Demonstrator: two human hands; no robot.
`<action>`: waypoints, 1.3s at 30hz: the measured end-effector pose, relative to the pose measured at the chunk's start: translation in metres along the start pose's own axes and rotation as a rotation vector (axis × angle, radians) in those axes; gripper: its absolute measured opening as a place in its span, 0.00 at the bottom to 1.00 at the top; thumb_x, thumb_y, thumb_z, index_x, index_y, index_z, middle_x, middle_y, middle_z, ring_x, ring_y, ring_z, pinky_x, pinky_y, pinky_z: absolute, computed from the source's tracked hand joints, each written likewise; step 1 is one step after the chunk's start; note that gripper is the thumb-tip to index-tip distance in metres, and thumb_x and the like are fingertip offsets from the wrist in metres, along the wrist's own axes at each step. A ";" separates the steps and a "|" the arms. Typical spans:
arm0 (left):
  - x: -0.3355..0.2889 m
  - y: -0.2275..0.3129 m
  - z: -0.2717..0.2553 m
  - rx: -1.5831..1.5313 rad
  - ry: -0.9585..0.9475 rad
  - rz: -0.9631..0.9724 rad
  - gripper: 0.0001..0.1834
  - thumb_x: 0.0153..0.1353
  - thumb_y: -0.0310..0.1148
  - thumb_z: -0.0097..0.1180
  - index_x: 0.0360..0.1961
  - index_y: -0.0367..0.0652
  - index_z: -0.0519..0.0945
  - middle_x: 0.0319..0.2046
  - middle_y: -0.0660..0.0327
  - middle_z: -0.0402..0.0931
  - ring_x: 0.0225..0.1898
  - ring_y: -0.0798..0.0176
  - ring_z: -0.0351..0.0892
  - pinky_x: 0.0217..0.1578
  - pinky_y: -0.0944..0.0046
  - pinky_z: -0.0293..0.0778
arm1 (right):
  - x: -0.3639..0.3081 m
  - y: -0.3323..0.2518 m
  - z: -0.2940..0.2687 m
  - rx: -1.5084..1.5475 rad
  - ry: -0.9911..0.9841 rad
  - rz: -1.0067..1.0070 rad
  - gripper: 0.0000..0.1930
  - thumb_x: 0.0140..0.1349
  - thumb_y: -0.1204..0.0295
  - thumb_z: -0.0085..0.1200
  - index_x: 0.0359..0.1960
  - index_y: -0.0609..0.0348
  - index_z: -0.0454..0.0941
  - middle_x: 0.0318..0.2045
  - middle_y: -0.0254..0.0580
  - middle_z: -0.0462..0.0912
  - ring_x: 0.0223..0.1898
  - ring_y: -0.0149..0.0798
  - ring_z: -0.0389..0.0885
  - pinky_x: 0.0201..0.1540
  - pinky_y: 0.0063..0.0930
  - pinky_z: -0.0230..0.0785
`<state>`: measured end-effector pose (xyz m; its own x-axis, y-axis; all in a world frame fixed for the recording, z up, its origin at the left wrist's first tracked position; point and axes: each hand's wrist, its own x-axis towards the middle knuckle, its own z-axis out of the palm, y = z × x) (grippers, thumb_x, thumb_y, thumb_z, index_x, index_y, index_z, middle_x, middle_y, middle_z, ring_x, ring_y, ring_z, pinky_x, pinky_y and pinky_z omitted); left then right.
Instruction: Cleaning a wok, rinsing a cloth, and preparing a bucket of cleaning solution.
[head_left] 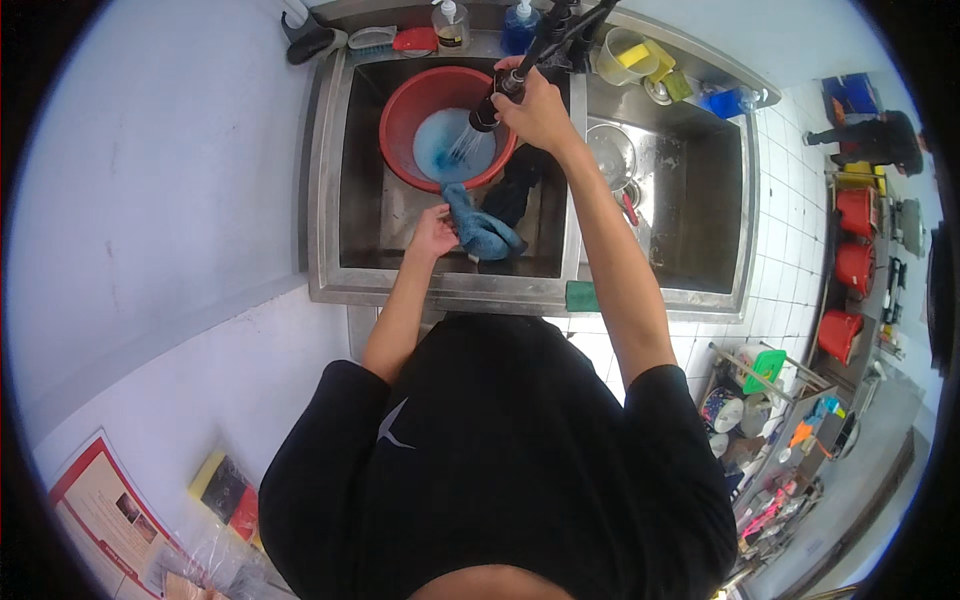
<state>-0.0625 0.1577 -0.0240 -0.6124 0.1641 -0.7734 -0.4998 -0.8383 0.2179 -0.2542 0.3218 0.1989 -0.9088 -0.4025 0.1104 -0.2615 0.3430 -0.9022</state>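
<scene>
My right hand [535, 108] is wrapped round a black spray faucet head [485, 112], which points down into a red plastic bucket [397, 125]. Water [464, 146] sprays from it into cloudy, bluish water [440, 135] in the bucket. Below the bucket, my left hand [434, 232] is beside a wet blue cloth [478, 232], its fingers touching the cloth's left edge; whether they grip it is hard to see. One end of that cloth reaches up to the bucket's rim. A dark cloth [515, 190] lies in the basin just right of it.
The steel double sink [330, 230] has a right basin holding a round metal lid or strainer [610, 155] and a red-handled tool [629, 207]. Soap bottles [452, 28], a brush [372, 38] and sponges [655, 60] line the back ledge. A green sponge [581, 296] sits on the front edge.
</scene>
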 end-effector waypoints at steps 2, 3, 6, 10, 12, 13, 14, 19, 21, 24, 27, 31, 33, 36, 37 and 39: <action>0.006 -0.009 -0.007 -0.169 0.120 -0.131 0.16 0.61 0.41 0.52 0.44 0.40 0.74 0.38 0.56 0.78 0.43 0.51 0.78 0.49 0.46 0.72 | -0.007 -0.005 -0.008 -0.020 -0.033 -0.003 0.20 0.56 0.78 0.56 0.52 0.58 0.69 0.33 0.43 0.82 0.28 0.34 0.84 0.34 0.27 0.76; 0.010 -0.013 -0.010 -0.166 0.117 -0.138 0.16 0.61 0.41 0.52 0.44 0.40 0.74 0.38 0.56 0.78 0.43 0.51 0.78 0.49 0.46 0.72 | -0.013 -0.007 -0.014 0.032 -0.103 0.043 0.20 0.57 0.78 0.55 0.52 0.58 0.69 0.32 0.42 0.81 0.28 0.33 0.84 0.33 0.26 0.77; 0.029 -0.036 -0.011 -0.110 0.032 -0.236 0.17 0.61 0.43 0.53 0.44 0.43 0.75 0.42 0.56 0.78 0.44 0.51 0.78 0.50 0.42 0.71 | -0.038 -0.020 -0.039 0.102 -0.199 0.164 0.20 0.58 0.79 0.54 0.53 0.58 0.68 0.32 0.41 0.80 0.28 0.31 0.83 0.32 0.24 0.78; 0.066 -0.052 -0.026 0.054 0.022 -0.251 0.17 0.63 0.45 0.51 0.45 0.46 0.76 0.44 0.59 0.79 0.45 0.53 0.78 0.49 0.41 0.71 | -0.050 -0.026 -0.047 0.150 -0.265 0.229 0.20 0.60 0.80 0.54 0.54 0.57 0.68 0.34 0.41 0.79 0.28 0.30 0.82 0.32 0.23 0.79; 0.075 -0.049 -0.033 0.119 0.017 -0.247 0.17 0.63 0.46 0.50 0.45 0.47 0.77 0.43 0.61 0.79 0.45 0.55 0.78 0.49 0.42 0.71 | -0.051 -0.019 -0.042 0.137 -0.238 0.192 0.19 0.59 0.80 0.54 0.53 0.57 0.68 0.34 0.41 0.79 0.28 0.30 0.82 0.32 0.23 0.79; 0.076 -0.045 -0.032 0.154 0.006 -0.239 0.18 0.64 0.47 0.50 0.46 0.46 0.76 0.45 0.60 0.78 0.47 0.55 0.77 0.50 0.42 0.70 | -0.051 -0.014 -0.041 0.123 -0.207 0.156 0.19 0.59 0.79 0.54 0.53 0.57 0.69 0.34 0.42 0.79 0.29 0.30 0.82 0.32 0.23 0.79; 0.076 -0.043 -0.032 0.190 -0.003 -0.229 0.19 0.64 0.47 0.50 0.48 0.46 0.75 0.46 0.59 0.77 0.49 0.55 0.76 0.51 0.42 0.70 | -0.050 -0.010 -0.040 0.128 -0.190 0.163 0.19 0.59 0.79 0.54 0.53 0.57 0.69 0.34 0.42 0.79 0.29 0.30 0.82 0.32 0.23 0.79; 0.073 -0.021 -0.046 0.198 0.137 -0.118 0.22 0.65 0.47 0.51 0.54 0.47 0.71 0.51 0.55 0.72 0.53 0.52 0.72 0.54 0.42 0.68 | -0.051 -0.008 -0.035 0.097 -0.160 0.140 0.20 0.57 0.76 0.56 0.52 0.57 0.69 0.34 0.44 0.79 0.26 0.34 0.84 0.30 0.27 0.77; 0.078 -0.008 -0.089 0.165 0.155 -0.063 0.23 0.65 0.47 0.51 0.55 0.47 0.69 0.53 0.54 0.70 0.53 0.50 0.72 0.54 0.42 0.69 | -0.048 -0.009 -0.023 0.127 -0.177 0.106 0.21 0.56 0.75 0.56 0.52 0.57 0.69 0.34 0.45 0.79 0.25 0.37 0.85 0.30 0.29 0.76; 0.078 0.007 -0.124 0.184 0.414 0.004 0.22 0.65 0.46 0.51 0.55 0.46 0.70 0.54 0.54 0.69 0.52 0.48 0.73 0.53 0.44 0.71 | -0.047 -0.010 -0.018 0.094 -0.151 0.026 0.21 0.55 0.73 0.55 0.52 0.58 0.69 0.34 0.46 0.79 0.25 0.38 0.85 0.32 0.30 0.77; 0.072 0.010 -0.118 0.476 0.551 0.082 0.23 0.65 0.45 0.52 0.57 0.45 0.69 0.54 0.53 0.69 0.48 0.47 0.75 0.51 0.45 0.73 | -0.048 -0.002 -0.021 0.058 -0.102 0.011 0.22 0.55 0.73 0.56 0.52 0.56 0.69 0.33 0.45 0.79 0.26 0.37 0.85 0.32 0.29 0.76; 0.059 0.015 -0.100 0.655 0.562 0.071 0.28 0.66 0.44 0.50 0.61 0.39 0.65 0.52 0.52 0.71 0.46 0.51 0.76 0.42 0.53 0.75 | -0.050 0.001 -0.030 0.017 -0.097 -0.010 0.21 0.55 0.73 0.56 0.52 0.55 0.69 0.31 0.45 0.80 0.26 0.38 0.85 0.32 0.30 0.76; 0.051 0.016 -0.094 0.754 0.507 0.062 0.31 0.66 0.45 0.50 0.63 0.35 0.63 0.52 0.52 0.71 0.48 0.54 0.75 0.41 0.57 0.73 | -0.050 0.002 -0.034 -0.126 -0.030 -0.108 0.21 0.55 0.73 0.56 0.52 0.53 0.69 0.29 0.45 0.81 0.25 0.38 0.85 0.32 0.32 0.76; 0.042 0.017 -0.090 1.011 0.321 0.377 0.36 0.64 0.45 0.53 0.66 0.34 0.60 0.50 0.53 0.72 0.47 0.57 0.74 0.42 0.58 0.72 | -0.048 -0.006 -0.036 -0.069 -0.113 -0.032 0.20 0.56 0.73 0.55 0.52 0.54 0.69 0.29 0.46 0.81 0.24 0.38 0.84 0.33 0.32 0.76; 0.038 0.005 -0.062 1.058 0.357 0.480 0.25 0.64 0.44 0.53 0.55 0.38 0.70 0.41 0.57 0.76 0.42 0.62 0.77 0.41 0.61 0.72 | -0.049 0.000 -0.039 -0.065 -0.127 0.006 0.20 0.56 0.73 0.55 0.52 0.54 0.69 0.30 0.45 0.81 0.24 0.37 0.84 0.33 0.31 0.76; 0.020 -0.007 -0.015 1.103 0.390 0.590 0.17 0.65 0.43 0.52 0.45 0.41 0.79 0.31 0.62 0.79 0.37 0.66 0.79 0.41 0.64 0.72 | -0.052 0.001 -0.045 -0.009 -0.139 0.034 0.20 0.57 0.74 0.55 0.53 0.54 0.69 0.31 0.45 0.81 0.24 0.36 0.83 0.32 0.30 0.76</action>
<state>-0.0622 0.1592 -0.0502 -0.7864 -0.3955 -0.4745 -0.5685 0.1631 0.8063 -0.2214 0.3813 0.2107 -0.8634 -0.5040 0.0202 -0.2348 0.3661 -0.9005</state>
